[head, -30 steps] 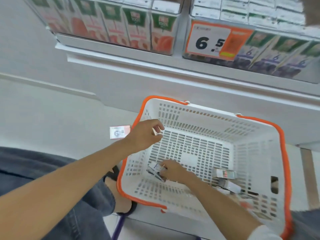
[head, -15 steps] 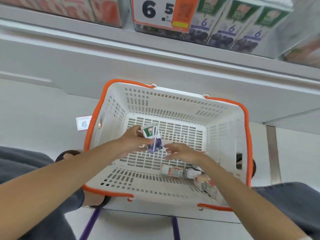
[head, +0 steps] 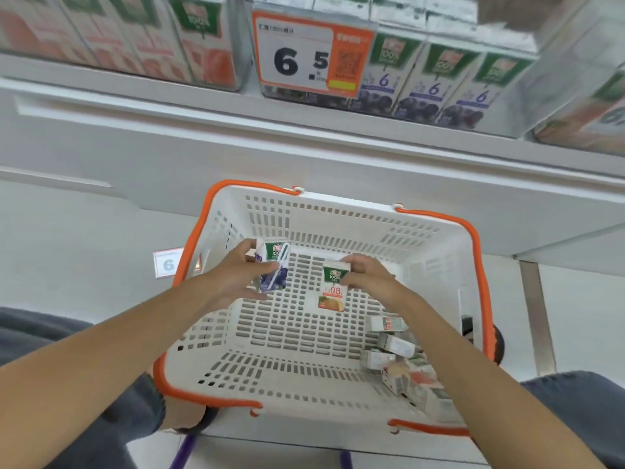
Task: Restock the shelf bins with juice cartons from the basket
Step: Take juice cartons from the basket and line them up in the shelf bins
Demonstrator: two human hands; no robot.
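Over a white basket [head: 341, 211] with orange handles, a person's left hand [head: 236, 277] grips a blueberry juice carton [head: 274, 267] (straw on its face), fingers curled round it; the right hand [head: 370, 275] pinches the top of an orange juice carton [head: 333, 292]; more cartons [head: 399, 363] lie heaped in the basket's near-right corner; above, the shelf [head: 236, 106] shows a 6.5 price tag [head: 304, 55].

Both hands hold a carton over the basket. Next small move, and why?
Probably raise the left hand toward the bin of purple cartons right of the 6.5 price tag: the purple carton it grips matches that stock. The right hand grips an orange-label carton; its matching bin is less clear, so it can follow.
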